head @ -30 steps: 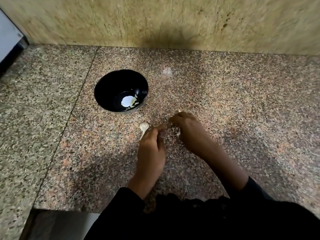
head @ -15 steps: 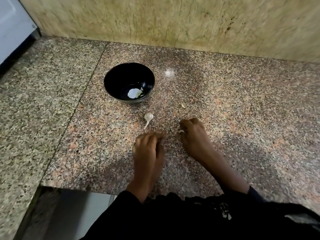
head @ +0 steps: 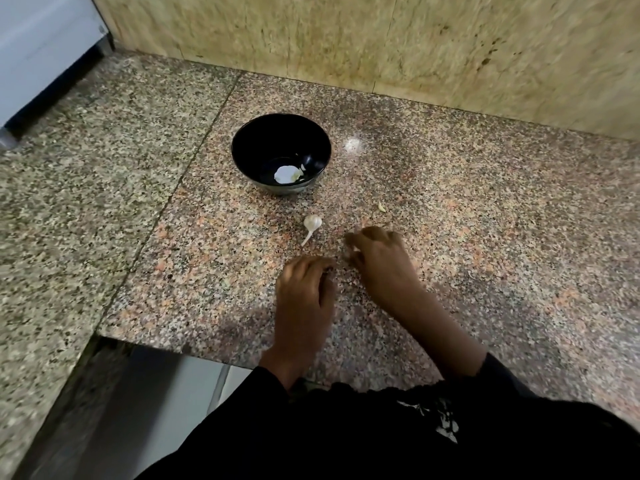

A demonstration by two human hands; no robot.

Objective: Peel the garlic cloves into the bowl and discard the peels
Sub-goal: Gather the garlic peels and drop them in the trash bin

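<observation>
The garlic [head: 312,222], a small white head with a thin stalk, lies alone on the bench [head: 485,237], just in front of the bowl [head: 249,147] and clear of both hands. A second ago the left hand [head: 304,292] was at it, fingers beside the stalk, and both hands worked close together over something small; since then they have drawn back toward the bench edge and the garlic sits untouched ahead of them. The left hand now rests knuckles-up with its fingers curled under; whether that grip has anything in it I cannot tell, since the fingertips are hidden and blurred. The right hand [head: 381,261] is spread low over the bench, fingers loosely bent, and a pale fleck shows at its fingertips, too smeared to name. The black bowl holds a pale piece and a few smaller bits at the bottom, likely peeled garlic. A small yellowish scrap [head: 381,206] lies to the right of the garlic, probably peel. My reading is that one clove is done and peel-gathering has begun, with the rest of the garlic still to be peeled.
</observation>
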